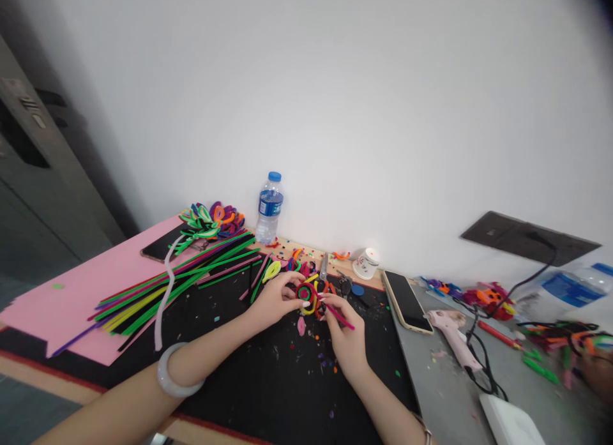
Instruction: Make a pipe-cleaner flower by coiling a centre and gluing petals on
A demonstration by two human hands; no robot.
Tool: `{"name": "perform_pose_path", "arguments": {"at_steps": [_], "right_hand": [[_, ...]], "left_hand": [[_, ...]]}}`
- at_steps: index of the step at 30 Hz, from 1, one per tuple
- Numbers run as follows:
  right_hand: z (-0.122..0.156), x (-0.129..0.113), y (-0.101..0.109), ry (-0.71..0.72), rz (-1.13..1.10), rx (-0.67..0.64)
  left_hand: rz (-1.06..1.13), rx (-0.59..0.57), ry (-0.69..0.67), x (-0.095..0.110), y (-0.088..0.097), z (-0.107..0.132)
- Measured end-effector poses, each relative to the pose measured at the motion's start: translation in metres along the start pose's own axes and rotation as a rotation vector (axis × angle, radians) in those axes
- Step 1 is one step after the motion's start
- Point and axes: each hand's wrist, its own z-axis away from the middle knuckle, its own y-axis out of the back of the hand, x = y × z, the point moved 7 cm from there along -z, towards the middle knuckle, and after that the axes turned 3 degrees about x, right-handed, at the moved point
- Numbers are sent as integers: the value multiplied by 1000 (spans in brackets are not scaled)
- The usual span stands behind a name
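Note:
My left hand point(274, 298) pinches a small coiled pipe-cleaner piece point(309, 297) in red, green and yellow, held just above the black mat point(268, 381). My right hand point(345, 335) grips the same piece from the right, with a pink pipe cleaner point(341, 317) running between its fingers. A pale bangle point(176, 370) sits on my left wrist. Small coloured scraps lie on the mat under both hands.
A fan of long pipe cleaners point(182, 280) lies on pink sheets point(71, 298) at left, with finished flowers point(211, 220) behind. A water bottle point(269, 209), scissors point(324, 267), white cup point(366, 263), phone point(407, 301), pink glue gun point(453, 335) and cable sit nearby.

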Motion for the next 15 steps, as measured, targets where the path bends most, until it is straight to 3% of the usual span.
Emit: {"name": "perform_pose_path", "arguments": {"at_steps": [8, 15], "right_hand": [[0, 15, -9, -260, -233, -31], [0, 21, -15, -280, -211, -76]], "left_hand": [[54, -71, 8, -1, -8, 2], [-54, -129, -113, 10, -15, 9]]}}
